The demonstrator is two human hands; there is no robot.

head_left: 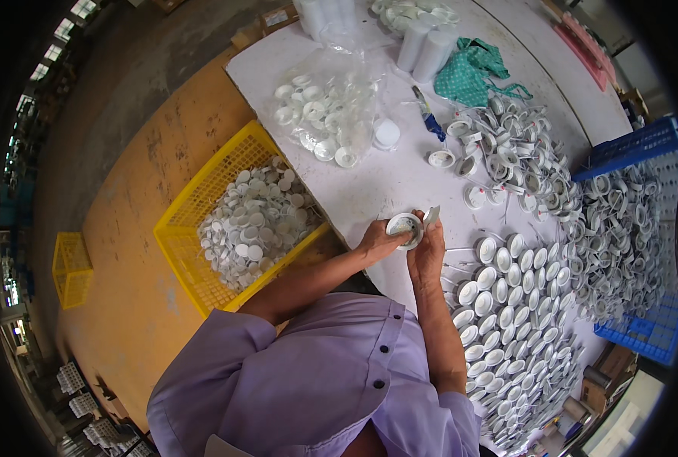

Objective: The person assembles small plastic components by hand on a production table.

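My left hand (380, 241) grips a round housing (393, 226), open side facing me, likely for visibility; my right hand (429, 250) pinches a pale disc (432, 215) just right.

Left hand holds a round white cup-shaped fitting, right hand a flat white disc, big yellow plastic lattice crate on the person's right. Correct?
Crate side is wrong: the head view shows the big yellow plastic lattice crate on the person's left. Left hand holds a round white cup-shaped fitting, right hand a flat white disc.
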